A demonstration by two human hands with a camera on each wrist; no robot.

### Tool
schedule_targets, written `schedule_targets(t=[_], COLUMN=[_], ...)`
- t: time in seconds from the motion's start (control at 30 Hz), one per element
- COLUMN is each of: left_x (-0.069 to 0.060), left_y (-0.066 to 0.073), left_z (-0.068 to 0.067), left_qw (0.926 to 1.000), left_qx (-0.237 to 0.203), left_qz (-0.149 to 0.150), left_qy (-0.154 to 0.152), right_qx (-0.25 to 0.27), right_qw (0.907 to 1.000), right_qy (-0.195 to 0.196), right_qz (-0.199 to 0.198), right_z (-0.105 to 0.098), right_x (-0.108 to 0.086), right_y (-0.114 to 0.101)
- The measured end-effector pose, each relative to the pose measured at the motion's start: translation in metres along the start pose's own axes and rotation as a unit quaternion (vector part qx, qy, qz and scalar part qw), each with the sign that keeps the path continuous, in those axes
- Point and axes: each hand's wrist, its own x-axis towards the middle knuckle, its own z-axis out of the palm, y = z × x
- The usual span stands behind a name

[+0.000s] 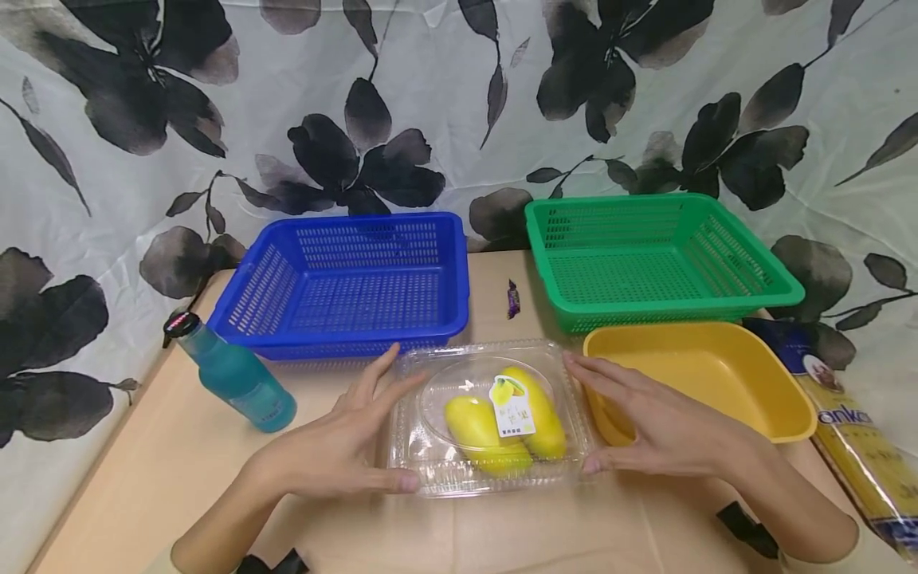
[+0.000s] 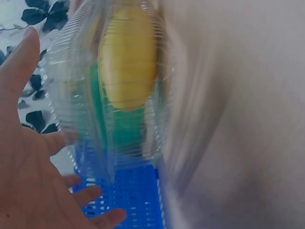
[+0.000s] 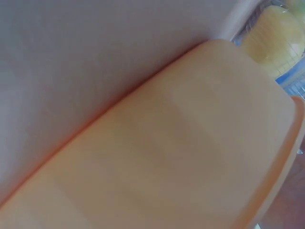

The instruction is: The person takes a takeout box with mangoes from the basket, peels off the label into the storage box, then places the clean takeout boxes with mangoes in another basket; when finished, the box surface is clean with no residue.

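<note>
A clear plastic clamshell box lies on the table in the middle of the head view. Through its lid show two yellow mangoes and a white label. At the box's left side is my left hand, thumb by the near corner and fingers spread toward the far one. In the left wrist view those fingers look loose, with a gap between palm and box. My right hand lies along the right side, fingers extended, thumb near the front corner. The right wrist view mostly hides this hand.
Behind the box stand a blue basket and a green basket, with a purple-wrapped candy between them. A yellow tub sits close under my right forearm. A teal bottle tilts at left; a printed yellow packet lies far right.
</note>
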Motion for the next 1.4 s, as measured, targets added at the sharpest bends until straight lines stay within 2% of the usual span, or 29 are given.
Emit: schedule_targets(t=[0.2, 0.37, 0.6, 0.97, 1.2, 1.4], left_x=[0.006, 0.008, 0.013, 0.018, 0.022, 0.02], left_y=[-0.001, -0.004, -0.004, -0.005, -0.005, -0.003], left_z=[0.006, 0.007, 0.007, 0.007, 0.01, 0.007], left_qw=[0.9982, 0.9961, 0.9964, 0.9974, 0.9987, 0.999], left_qx=[0.022, 0.037, 0.037, 0.022, -0.004, 0.001], left_qz=[0.051, 0.07, 0.063, 0.066, 0.05, 0.044], left_qy=[0.023, 0.04, 0.042, 0.021, 0.004, 0.008], right_qx=[0.019, 0.015, -0.006, -0.048, -0.044, -0.05], right_qw=[0.9997, 0.9994, 0.9979, 0.9866, 0.9834, 0.9785], right_qy=[0.002, 0.016, 0.038, 0.069, 0.068, 0.052], right_qz=[-0.013, -0.027, -0.052, -0.14, -0.162, -0.193], right_z=[0.0, 0.001, -0.003, 0.0, 0.005, 0.0], right_x=[0.004, 0.009, 0.023, 0.05, 0.058, 0.066], right_y=[-0.002, -0.005, -0.018, -0.039, -0.044, -0.048])
